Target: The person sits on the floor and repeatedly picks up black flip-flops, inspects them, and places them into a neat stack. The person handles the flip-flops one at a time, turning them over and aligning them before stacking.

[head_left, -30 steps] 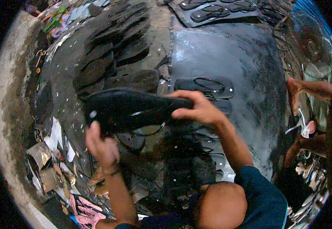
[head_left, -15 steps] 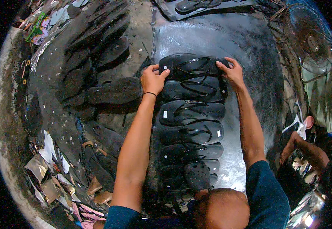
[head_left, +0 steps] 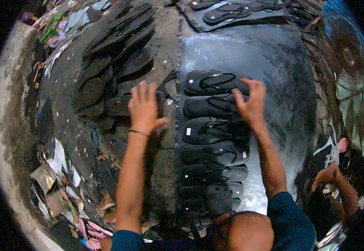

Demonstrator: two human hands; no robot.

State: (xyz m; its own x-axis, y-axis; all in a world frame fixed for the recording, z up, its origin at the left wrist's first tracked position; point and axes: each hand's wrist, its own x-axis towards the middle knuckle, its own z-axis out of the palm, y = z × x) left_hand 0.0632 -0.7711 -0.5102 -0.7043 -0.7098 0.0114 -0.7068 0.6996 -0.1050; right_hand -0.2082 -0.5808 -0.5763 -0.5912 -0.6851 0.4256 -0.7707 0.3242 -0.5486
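Lying in a column on the grey table [head_left: 274,58], black flip-flops [head_left: 213,129] are overlapped sole on sole; half a second ago both hands gripped the top pair. Now the left hand [head_left: 144,106] is lifted off, fingers spread and empty, while the right hand [head_left: 251,100] hovers curled and released above the upper sandals. Loose black soles [head_left: 115,46] are heaped left.

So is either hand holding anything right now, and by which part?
Neither. The left hand is open, fingers spread, above the dark soles beside the row of black flip-flops. The right hand has its fingers curled loosely over the second flip-flop's end, gripping nothing.
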